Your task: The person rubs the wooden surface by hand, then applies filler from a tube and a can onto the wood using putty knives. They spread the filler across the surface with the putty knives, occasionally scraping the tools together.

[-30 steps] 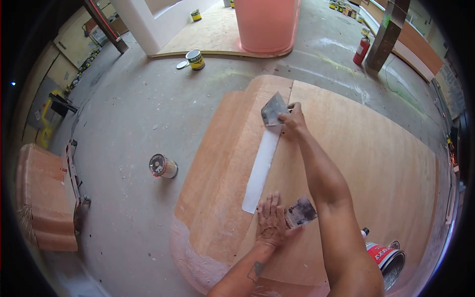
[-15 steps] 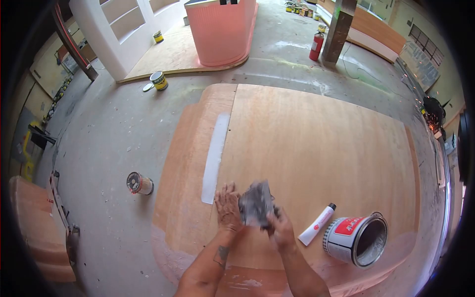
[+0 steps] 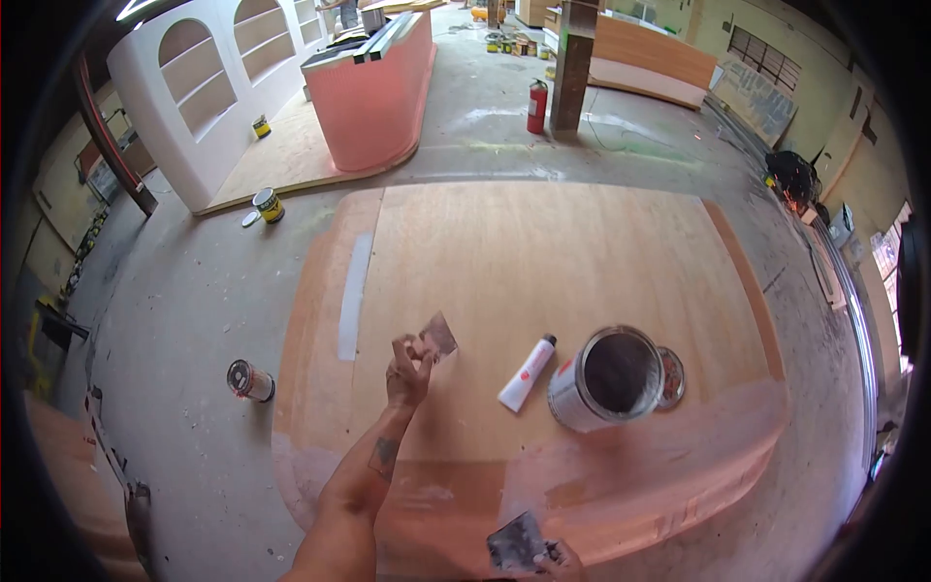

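My left hand [image 3: 407,376] is raised over the plywood surface [image 3: 572,242], pinching a thin, stained scraper [image 3: 440,336] by its edge. At the bottom edge of the view, my right hand [image 3: 562,564] grips a flat plate smeared with dark grey [image 3: 516,541]; part of that hand is cut off. A pale filler strip [image 3: 355,301] runs along the seam left of my left hand. Between the hands and the right side lie a white tube with a black cap [image 3: 529,372] and a large open can [image 3: 574,390], which stands on the wood.
A round lid [image 3: 671,378] lies behind the can. On the floor at left is a smeared tin [image 3: 250,380], with a yellow-labelled can [image 3: 269,205] farther back. Beyond stand a pink counter [image 3: 373,107], a fire extinguisher [image 3: 536,107] and a post [image 3: 571,78]. Sparks fly at far right.
My left hand has lifted off the wood and now holds the scraper. My right hand has drawn down toward me with the smeared plate. The can now stands upright in view as the camera shifted.
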{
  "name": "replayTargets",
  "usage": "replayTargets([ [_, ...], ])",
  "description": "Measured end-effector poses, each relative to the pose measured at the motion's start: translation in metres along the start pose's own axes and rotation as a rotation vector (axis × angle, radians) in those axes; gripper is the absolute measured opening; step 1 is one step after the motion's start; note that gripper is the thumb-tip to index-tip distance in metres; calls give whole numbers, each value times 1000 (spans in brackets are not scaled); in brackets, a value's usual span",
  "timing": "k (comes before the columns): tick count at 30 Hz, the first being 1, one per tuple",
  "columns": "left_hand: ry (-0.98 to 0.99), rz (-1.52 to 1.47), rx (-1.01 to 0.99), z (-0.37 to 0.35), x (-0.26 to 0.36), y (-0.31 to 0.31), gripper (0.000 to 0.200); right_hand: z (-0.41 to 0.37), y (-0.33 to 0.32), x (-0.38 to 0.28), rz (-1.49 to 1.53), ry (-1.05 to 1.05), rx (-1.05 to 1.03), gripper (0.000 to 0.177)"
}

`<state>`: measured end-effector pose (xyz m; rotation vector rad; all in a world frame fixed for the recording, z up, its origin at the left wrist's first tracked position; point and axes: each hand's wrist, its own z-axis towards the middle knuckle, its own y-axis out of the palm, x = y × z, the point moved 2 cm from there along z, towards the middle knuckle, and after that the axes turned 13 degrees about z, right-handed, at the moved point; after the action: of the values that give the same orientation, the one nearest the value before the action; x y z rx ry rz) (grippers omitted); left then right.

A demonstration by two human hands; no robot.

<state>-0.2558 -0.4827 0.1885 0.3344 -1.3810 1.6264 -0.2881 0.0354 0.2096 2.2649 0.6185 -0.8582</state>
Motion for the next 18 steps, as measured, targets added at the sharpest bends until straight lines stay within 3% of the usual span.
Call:
replayTargets([
  [2, -197, -168, -8, -19, 28, -4, 36, -19, -35, 6, -178, 92, 125, 32],
  [6, -298, -698, -223, -81, 15, -11, 25, -48, -1, -14, 80, -65, 174, 19],
  [11, -642, -878, -306, -179, 77, -78, 28, -85, 20, 8, 79, -170, 141, 16],
  [14, -744, -965, -397, -248, 90, -112, 32, -126, 38, 47, 141, -180, 136, 12],
  [17, -686, -1019, -491, -307, 99, -148, 32, -178, 71, 56, 115, -146, 181, 21],
  [18, -711, -1000, -500, -295, 96, -146, 32, -168, 80, 45, 104, -134, 175, 26],
])
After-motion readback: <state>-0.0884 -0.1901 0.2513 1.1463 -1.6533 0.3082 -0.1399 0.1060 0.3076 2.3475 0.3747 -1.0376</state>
